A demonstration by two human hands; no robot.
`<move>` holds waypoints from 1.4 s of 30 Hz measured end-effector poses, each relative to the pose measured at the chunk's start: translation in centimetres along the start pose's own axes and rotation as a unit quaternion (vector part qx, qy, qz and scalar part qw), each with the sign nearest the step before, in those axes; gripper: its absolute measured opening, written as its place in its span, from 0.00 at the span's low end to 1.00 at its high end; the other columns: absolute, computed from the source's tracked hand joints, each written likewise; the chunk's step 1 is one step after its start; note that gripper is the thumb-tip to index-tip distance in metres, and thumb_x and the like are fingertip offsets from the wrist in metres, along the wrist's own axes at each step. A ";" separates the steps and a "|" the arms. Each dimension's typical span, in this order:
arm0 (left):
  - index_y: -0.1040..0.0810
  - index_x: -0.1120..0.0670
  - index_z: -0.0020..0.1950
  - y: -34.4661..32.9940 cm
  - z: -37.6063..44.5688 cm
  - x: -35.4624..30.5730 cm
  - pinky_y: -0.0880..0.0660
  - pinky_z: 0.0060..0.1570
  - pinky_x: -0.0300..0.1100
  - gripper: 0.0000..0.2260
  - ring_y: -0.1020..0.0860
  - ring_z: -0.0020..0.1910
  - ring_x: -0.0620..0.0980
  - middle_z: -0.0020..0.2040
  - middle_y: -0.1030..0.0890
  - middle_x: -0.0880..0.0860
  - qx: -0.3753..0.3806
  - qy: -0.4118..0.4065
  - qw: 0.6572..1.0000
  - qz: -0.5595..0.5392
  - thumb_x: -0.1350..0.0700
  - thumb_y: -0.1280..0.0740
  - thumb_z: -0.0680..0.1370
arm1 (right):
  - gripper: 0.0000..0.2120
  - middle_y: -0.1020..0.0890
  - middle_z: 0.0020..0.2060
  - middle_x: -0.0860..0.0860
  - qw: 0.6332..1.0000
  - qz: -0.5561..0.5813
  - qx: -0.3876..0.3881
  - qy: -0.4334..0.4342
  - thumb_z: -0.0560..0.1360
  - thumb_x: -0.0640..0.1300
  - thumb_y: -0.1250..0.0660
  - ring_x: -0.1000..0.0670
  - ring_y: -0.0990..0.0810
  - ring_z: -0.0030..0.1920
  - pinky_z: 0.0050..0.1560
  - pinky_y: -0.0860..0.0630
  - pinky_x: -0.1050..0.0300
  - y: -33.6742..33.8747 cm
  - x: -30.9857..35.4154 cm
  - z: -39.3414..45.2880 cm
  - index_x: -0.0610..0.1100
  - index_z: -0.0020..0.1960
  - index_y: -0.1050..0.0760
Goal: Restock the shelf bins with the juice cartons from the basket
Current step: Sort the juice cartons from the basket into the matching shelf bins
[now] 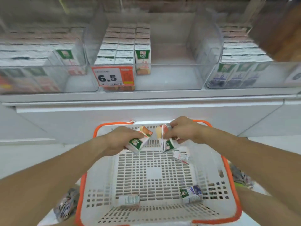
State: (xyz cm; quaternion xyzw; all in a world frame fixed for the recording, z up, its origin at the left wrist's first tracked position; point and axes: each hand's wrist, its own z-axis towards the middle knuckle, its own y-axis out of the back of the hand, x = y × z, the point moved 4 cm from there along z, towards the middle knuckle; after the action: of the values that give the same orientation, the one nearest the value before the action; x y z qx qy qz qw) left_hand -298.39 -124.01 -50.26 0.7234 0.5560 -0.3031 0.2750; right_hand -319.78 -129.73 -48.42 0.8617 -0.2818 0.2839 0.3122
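Observation:
A white basket [156, 173] with an orange rim sits low in front of me. My left hand [120, 139] grips an orange-and-green juice carton [140, 140] above the basket's far end. My right hand [184, 129] grips another such carton [166, 139] beside it. Three cartons lie in the basket: a blue one [191, 194] at the near right, a white-sided one [129, 199] at the near left, and one [180, 156] under my right hand. Above, the clear middle shelf bin [162, 79] holds rows of matching cartons [123, 46] on its left side.
A clear bin on the left [40, 70] holds red-fronted cartons; the right bin [241, 69] holds blue-fronted ones. A price tag reading 6.5 [114, 76] hangs on the middle bin's front. A white shelf ledge [146, 101] runs between the bins and the basket.

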 end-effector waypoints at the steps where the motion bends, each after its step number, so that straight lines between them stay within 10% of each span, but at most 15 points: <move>1: 0.21 0.65 0.58 0.4 -1.2 -2.1 0.25 0.52 0.52 0.13 0.21 0.48 0.57 0.51 0.18 0.64 0.000 -0.017 1.000 -0.018 0.58 0.31 0.78 | 0.08 0.22 0.38 0.44 1.000 0.025 0.007 0.012 0.71 0.41 0.25 0.48 0.23 0.37 0.38 0.22 0.56 0.8 1.7 -0.9 0.38 0.46 0.21; 10: 0.21 0.52 0.63 2.6 -9.3 -13.0 0.18 0.44 0.41 0.20 0.16 0.46 0.52 0.54 0.16 0.57 0.018 -0.149 0.986 0.069 0.69 0.28 0.73 | 0.12 0.17 0.49 0.37 0.971 0.230 0.049 0.049 0.79 0.43 0.33 0.40 0.14 0.43 0.42 0.16 0.47 3.5 9.7 -7.1 0.35 0.56 0.20; 15: 0.23 0.51 0.59 4.2 -9.4 -13.9 0.24 0.36 0.32 0.23 0.17 0.36 0.43 0.44 0.14 0.53 -0.133 -0.235 0.953 0.141 0.65 0.22 0.68 | 0.13 0.14 0.46 0.41 0.971 0.226 0.061 0.039 0.78 0.48 0.31 0.42 0.13 0.44 0.42 0.16 0.48 3.1 10.8 -7.2 0.39 0.54 0.17; 29: 0.19 0.53 0.57 4.7 -8.6 -15.8 0.23 0.59 0.58 0.25 0.20 0.56 0.60 0.54 0.16 0.54 -0.107 -0.404 0.907 0.055 0.40 0.22 0.66 | 0.26 0.14 0.43 0.43 0.918 0.392 0.029 0.046 0.76 0.63 0.36 0.49 0.16 0.36 0.38 0.17 0.57 2.3 13.5 -5.8 0.39 0.54 0.18; 34: 0.23 0.49 0.61 2.8 -8.9 -15.9 0.24 0.53 0.36 0.33 0.19 0.52 0.43 0.52 0.16 0.45 -0.139 -0.413 0.886 0.158 0.51 0.15 0.58 | 0.25 0.13 0.50 0.44 0.907 0.412 0.055 0.062 0.79 0.61 0.40 0.48 0.14 0.46 0.46 0.16 0.54 0.9 13.9 -6.3 0.42 0.57 0.17; 42: 0.21 0.52 0.58 4.2 -8.8 -15.8 0.23 0.49 0.38 0.26 0.18 0.50 0.45 0.50 0.15 0.48 -0.165 -0.395 0.901 0.075 0.53 0.18 0.62 | 0.23 0.15 0.51 0.46 0.984 0.065 0.016 0.164 0.78 0.61 0.38 0.45 0.15 0.48 0.54 0.18 0.41 4.2 13.8 -7.8 0.45 0.63 0.24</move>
State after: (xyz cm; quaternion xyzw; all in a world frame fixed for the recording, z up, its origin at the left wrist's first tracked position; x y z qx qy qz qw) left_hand -296.31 -128.62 -32.37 0.5282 0.3882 -0.4460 0.6094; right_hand -315.62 -131.20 -32.63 0.7886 -0.2772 0.4453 0.3211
